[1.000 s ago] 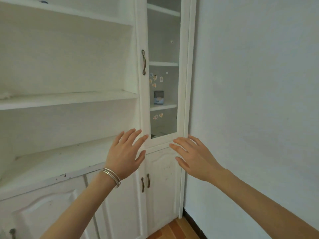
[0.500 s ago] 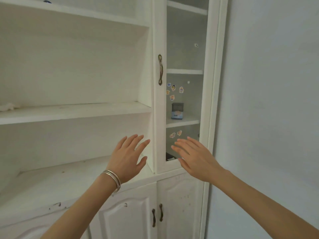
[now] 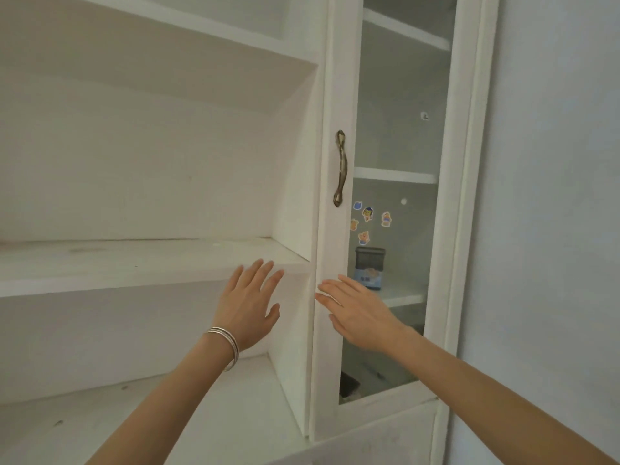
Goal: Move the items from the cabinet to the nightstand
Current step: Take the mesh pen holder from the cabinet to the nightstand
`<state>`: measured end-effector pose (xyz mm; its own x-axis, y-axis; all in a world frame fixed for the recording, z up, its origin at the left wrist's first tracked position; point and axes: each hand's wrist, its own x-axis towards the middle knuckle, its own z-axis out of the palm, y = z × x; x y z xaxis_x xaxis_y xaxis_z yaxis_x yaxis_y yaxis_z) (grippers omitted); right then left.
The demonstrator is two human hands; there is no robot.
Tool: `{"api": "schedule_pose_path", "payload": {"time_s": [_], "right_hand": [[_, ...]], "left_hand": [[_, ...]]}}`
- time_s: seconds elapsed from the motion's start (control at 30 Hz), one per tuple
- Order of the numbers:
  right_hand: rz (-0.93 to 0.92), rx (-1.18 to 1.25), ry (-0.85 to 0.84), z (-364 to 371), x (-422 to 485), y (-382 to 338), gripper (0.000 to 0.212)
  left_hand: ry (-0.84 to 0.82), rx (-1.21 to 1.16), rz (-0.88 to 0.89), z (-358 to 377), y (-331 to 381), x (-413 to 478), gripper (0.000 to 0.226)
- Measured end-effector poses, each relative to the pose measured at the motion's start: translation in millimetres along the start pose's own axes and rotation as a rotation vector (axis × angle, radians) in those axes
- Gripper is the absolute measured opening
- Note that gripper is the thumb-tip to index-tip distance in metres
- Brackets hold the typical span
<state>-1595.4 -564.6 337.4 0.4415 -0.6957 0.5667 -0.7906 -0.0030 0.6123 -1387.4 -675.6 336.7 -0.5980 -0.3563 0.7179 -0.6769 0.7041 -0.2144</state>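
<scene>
Hands hover at centre frame, left hand [image 3: 250, 303] and right hand [image 3: 359, 310] both straight-fingered and empty, while grey-lidded box [image 3: 369, 268] (stickers [image 3: 368, 213] just above it) sits behind the glass door [image 3: 340, 78], right of centre.

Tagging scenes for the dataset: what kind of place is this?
Probably a home, maybe a bedroom: a white cabinet with open shelves, a glass door, cartoon stickers, and a small container shelved behind the glass.
</scene>
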Motion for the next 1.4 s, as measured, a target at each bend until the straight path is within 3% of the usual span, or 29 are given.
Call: {"api": "schedule_pose_path", "payload": {"time_s": [0.17,0.27,0.47,0.8,1.0,1.1,1.23,1.4], "right_hand": [[-0.034,-0.091,-0.031,46,35,17,0.038],[-0.104,-0.164,0.052,62,40,25,0.021],[-0.210,-0.246,0.170,74,40,34,0.020],[-0.313,-0.256,0.260,39,12,38,0.018],[-0.318,-0.245,0.257,-18,-38,45,0.032],[-0.308,-0.312,0.191,-34,-66,52,0.031],[-0.274,-0.311,0.172,-49,-93,55,0.030],[-0.275,-0.263,0.205,-68,-126,68,0.030]], "left_hand": [[-0.015,-0.022,0.025,35,-6,31,0.060],[0.022,-0.016,0.055,55,-8,34,0.064],[0.093,-0.027,0.085,66,-15,34,0.069],[0.068,-0.024,0.076,66,-19,35,0.070],[0.097,0.012,0.030,64,-6,36,0.070],[0.085,-0.007,0.044,59,13,38,0.077],[0.080,-0.119,0.136,50,65,38,0.062],[0.108,-0.249,0.261,38,127,40,0.063]]}}
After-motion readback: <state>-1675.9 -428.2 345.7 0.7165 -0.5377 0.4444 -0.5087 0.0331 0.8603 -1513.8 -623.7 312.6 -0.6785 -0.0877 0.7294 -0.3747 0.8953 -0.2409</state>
